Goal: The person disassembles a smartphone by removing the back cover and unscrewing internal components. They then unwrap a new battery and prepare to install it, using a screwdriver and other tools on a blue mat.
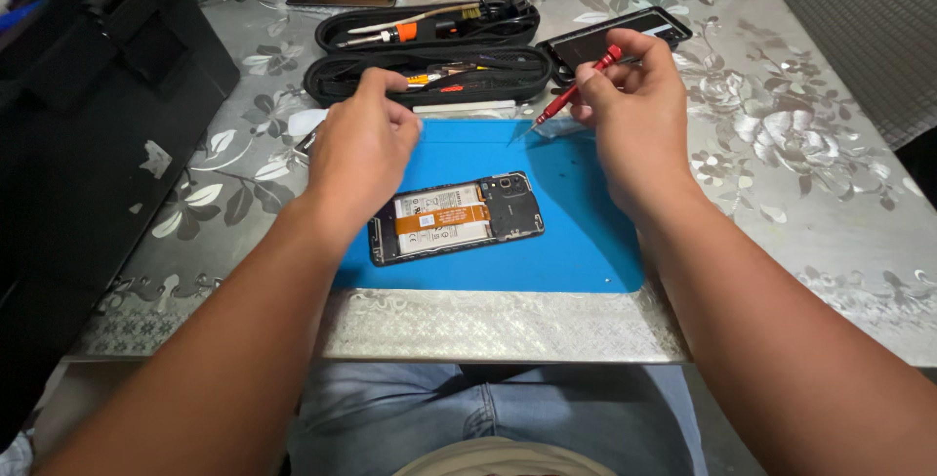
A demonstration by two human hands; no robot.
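screwdriver up, opened phone on the mat

while our right hand (634, 105) pinches the slim red-handled precision screwdriver (574, 90) between thumb and fingertips, its tip hangs above the far edge of the blue rectangular work mat (586, 232), near a small clear scrap, and well apart from the opened black smartphone (455, 217) with its exposed battery and orange flex strip lying mid-mat. our left hand (363, 144) is loosely curled, holding nothing we can see, just above the phone's upper left.

to work well here, we judge it best to steady the phone with the left fingers and keep the driver upright, so the tip seats squarely.

behind the mat, the long black zip tool case (429, 76) lies open; the glossy black back cover (610, 32) rests beside it. both crowd the right wrist's reach, and the patterned silver tablecloth (800, 144) could hide small parts.
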